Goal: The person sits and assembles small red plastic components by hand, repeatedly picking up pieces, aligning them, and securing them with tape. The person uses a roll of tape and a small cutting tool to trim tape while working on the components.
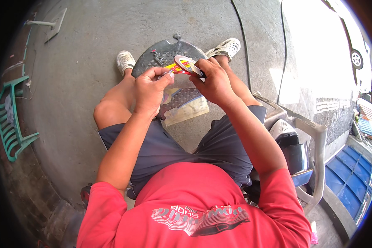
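Observation:
Between my knees both hands are raised over a round dark stool (141,60). My left hand (149,91) pinches one end of a yellow-and-red printed strip (170,67) between thumb and fingertips. The strip runs across to my right hand (213,80), whose fingers are closed around a pale roll of tape (177,61) held on edge. A small dark item shows by the right fingertips, too hidden to name. Below the hands is a clear printed plastic sheet or bag (188,111); whether either hand holds it, I cannot tell.
Small dark bits (158,59) lie on the stool. A green plastic chair (12,120) is at the left, a pale chair armrest (316,132) close by my right arm. Black cables (244,37) cross the concrete floor; a white car (355,49) stands at far right.

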A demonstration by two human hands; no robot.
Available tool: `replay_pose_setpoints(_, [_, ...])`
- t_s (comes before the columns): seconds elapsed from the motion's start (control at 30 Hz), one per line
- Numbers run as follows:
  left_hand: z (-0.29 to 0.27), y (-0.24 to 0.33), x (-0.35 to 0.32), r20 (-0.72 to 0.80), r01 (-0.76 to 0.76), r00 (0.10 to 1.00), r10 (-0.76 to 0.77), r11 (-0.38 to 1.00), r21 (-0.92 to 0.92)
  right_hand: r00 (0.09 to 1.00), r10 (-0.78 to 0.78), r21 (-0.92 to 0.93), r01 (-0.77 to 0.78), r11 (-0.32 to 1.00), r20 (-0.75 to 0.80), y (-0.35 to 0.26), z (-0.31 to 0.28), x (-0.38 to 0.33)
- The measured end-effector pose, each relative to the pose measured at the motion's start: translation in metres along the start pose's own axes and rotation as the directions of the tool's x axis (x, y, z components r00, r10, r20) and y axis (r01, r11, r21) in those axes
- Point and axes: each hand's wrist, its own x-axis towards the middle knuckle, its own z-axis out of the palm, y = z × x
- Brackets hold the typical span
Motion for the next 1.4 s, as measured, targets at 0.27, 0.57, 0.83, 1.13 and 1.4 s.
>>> replay_pose_setpoints(0.27, [0.006, 0.023, -0.019, 0.063, 0.198, 0.980, -0.188, 0.947, -0.253, 0.994, -0.002, 0.036, -0.001, 0.999, 0.107, -0.014, -0.031, 0.006])
replay_pose_setpoints(0.57, [-0.009, 0.049, -0.050, 0.226, 0.028, 0.971, -0.075, 0.978, 0.205, 0.920, 0.066, 0.065, -0.099, 0.993, 0.385, -0.048, -0.087, 0.013])
replay_pose_setpoints(0.83, [-0.027, 0.033, -0.020, 0.410, 0.137, 0.859, -0.306, 0.910, 0.392, 0.732, 0.045, 0.107, -0.160, 0.981, 0.679, 0.000, -0.067, 0.063])
replay_pose_setpoints(1.13, [-0.023, -0.023, 0.025, 0.307, 0.280, 0.883, -0.356, 0.923, 0.265, 0.779, -0.005, -0.168, 0.142, 0.975, 0.627, 0.041, 0.001, 0.114])
replay_pose_setpoints(1.4, [-0.019, -0.027, 0.012, 0.068, 0.364, 0.914, -0.400, 0.884, 0.293, 0.922, 0.340, 0.007, -0.347, 0.938, 0.185, -0.005, -0.011, 0.026])
